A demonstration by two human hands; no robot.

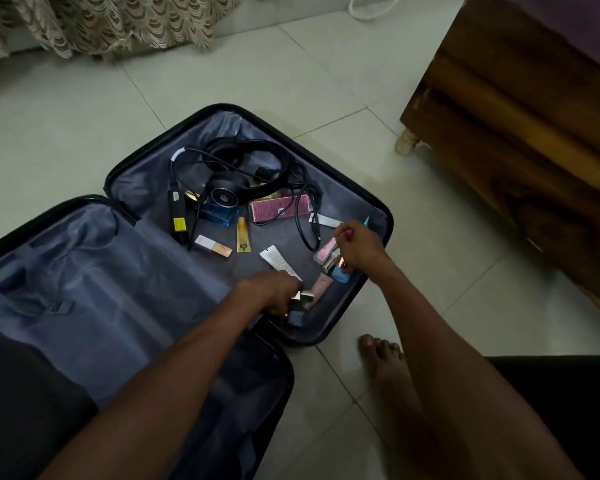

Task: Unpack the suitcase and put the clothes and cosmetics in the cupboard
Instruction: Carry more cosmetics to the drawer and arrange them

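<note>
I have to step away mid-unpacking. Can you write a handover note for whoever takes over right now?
Left hand: grips small cosmetics at the near edge of the suitcase.
Right hand: holds several cosmetic tubes.
Still lying in the case: pink box, yellow tube, white tube, headphones and cables.
Done: no clothes visible in the case.
Left: gather the remaining cosmetics and take them to the cupboard, which is out of view.

The suitcase (84, 258) lies open on the floor (66, 109), with a wooden cupboard (520, 133) to its right and a curtain (101, 26) behind. In its right half, headphones (246, 161) and cables (305, 216) lie at the back, and cosmetic tubes (279, 259) lie nearer, beside both hands.
</note>
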